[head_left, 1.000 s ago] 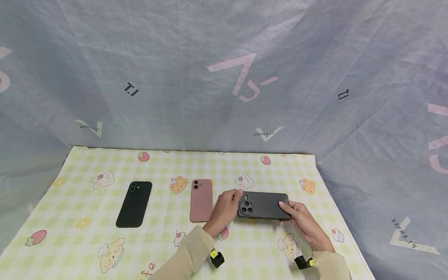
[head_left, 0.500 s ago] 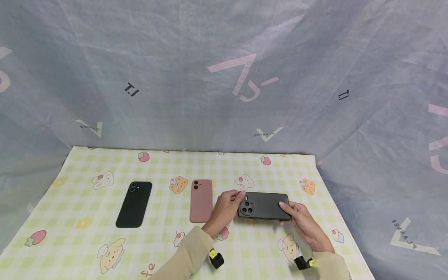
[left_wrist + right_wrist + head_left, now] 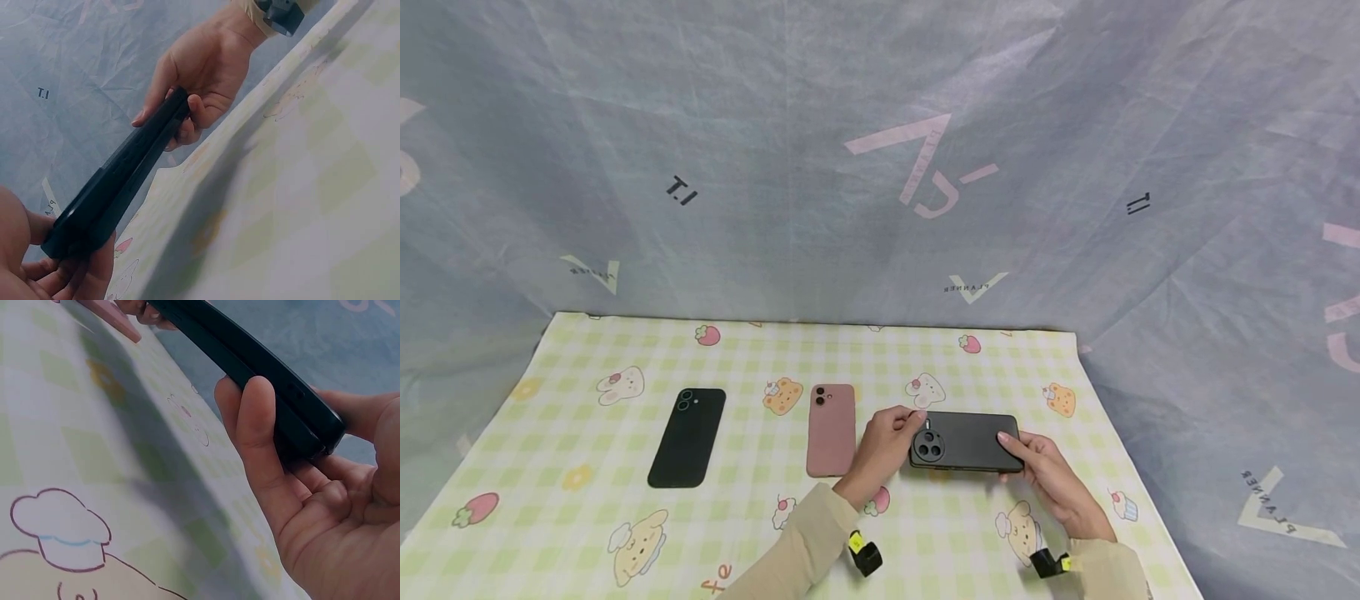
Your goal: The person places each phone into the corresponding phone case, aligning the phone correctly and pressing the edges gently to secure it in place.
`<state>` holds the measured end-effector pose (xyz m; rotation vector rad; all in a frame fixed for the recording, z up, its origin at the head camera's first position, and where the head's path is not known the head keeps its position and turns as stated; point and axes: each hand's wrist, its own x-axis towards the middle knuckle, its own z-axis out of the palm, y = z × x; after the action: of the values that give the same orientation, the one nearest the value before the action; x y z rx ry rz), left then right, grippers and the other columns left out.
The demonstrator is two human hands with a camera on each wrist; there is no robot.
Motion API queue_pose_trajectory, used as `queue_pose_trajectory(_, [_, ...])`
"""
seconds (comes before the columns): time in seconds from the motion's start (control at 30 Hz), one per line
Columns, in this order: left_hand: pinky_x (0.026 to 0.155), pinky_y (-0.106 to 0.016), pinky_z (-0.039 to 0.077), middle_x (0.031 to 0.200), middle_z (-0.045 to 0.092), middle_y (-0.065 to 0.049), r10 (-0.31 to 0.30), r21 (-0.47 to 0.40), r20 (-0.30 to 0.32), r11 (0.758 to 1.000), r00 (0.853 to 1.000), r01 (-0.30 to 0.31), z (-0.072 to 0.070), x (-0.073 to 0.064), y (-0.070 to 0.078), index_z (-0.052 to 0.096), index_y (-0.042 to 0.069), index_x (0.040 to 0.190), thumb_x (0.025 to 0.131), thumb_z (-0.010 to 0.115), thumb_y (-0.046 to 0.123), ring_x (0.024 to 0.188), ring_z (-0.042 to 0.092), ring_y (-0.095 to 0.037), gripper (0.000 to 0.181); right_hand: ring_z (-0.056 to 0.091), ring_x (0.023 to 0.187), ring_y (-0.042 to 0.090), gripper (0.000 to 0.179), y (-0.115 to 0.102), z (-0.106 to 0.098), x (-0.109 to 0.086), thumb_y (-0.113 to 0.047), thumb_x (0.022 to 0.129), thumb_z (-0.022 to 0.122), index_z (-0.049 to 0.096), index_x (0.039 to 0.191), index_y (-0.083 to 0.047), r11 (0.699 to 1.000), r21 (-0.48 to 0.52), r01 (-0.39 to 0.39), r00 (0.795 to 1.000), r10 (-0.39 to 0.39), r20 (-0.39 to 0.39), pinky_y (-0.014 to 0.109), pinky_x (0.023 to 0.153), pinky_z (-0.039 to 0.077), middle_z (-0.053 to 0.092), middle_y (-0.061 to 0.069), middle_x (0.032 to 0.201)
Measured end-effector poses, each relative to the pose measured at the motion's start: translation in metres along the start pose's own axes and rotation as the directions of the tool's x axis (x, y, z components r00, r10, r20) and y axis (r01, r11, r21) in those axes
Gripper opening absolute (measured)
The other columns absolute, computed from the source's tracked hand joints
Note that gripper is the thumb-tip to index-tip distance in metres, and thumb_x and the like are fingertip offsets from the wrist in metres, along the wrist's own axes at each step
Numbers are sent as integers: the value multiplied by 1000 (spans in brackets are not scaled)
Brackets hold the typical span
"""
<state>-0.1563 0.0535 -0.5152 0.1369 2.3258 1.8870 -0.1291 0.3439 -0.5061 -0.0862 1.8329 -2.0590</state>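
Note:
A dark grey smartphone [image 3: 973,442] lies sideways between my hands, back up, its round camera ring toward the left. My left hand [image 3: 883,446] pinches the camera end, thumb at the upper corner. At the opposite end my right hand [image 3: 1051,477] grips with the thumb on the back and fingers curled underneath. From the left wrist, the phone's side [image 3: 128,162] shows two dark layers with a groove between them. The right wrist view shows the same layered edge [image 3: 250,365]; the phone is raised, and its shadow falls on the cloth.
A pink phone [image 3: 832,433] lies back up just left of my left hand. Farther left is a black phone [image 3: 687,437], slightly slanted. The checked tablecloth [image 3: 737,517] ends at a grey-blue curtain [image 3: 775,208] behind and at the right. Black wrist cameras hang at both sleeves.
Almost nothing differs: my left thumb has shifted slightly to the right at the phone's upper corner. Both hands keep hold of the phone, and the other phones lie where they were.

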Motion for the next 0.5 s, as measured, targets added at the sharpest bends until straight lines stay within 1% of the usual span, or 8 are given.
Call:
queue_pose_trajectory(0.1, [71, -32, 50, 91, 72, 3, -3, -3, 0, 1000, 1000, 3, 0, -1, 1, 78, 13, 104, 109, 65, 40, 75, 58, -12, 30, 76, 85, 12, 27, 0, 0, 0, -16, 116, 52, 68, 130, 0, 1000, 4, -2, 1000, 2, 3, 28, 74, 64, 78, 3, 107])
queue_pose_trajectory(0.17, [71, -31, 49, 91, 71, 3, -10, -2, -4, 1000, 1000, 10, 1, -2, 2, 77, 13, 104, 109, 65, 40, 76, 58, -12, 30, 76, 85, 12, 27, 0, 0, 0, -16, 116, 51, 68, 130, 0, 1000, 1, -3, 1000, 3, 5, 29, 75, 64, 79, 3, 107])
queue_pose_trajectory(0.37, [80, -35, 53, 100, 74, 2, -25, -6, -20, 1000, 999, 25, 3, -1, 1, 79, 14, 107, 109, 64, 40, 89, 63, -12, 30, 77, 88, 12, 29, -2, 1, 0, -20, 117, 50, 68, 132, -2, 1000, -5, -12, 1000, 12, 11, 30, 77, 64, 79, 2, 108])
queue_pose_trajectory(0.5, [82, -37, 54, 101, 74, 0, -18, -14, -22, 1000, 1000, 17, 3, -1, 0, 79, 12, 109, 110, 64, 39, 90, 64, -13, 31, 77, 88, 12, 29, -3, 0, 1, -21, 117, 49, 69, 131, -6, 1000, -10, -19, 1000, 19, 23, 31, 78, 64, 79, 1, 107])
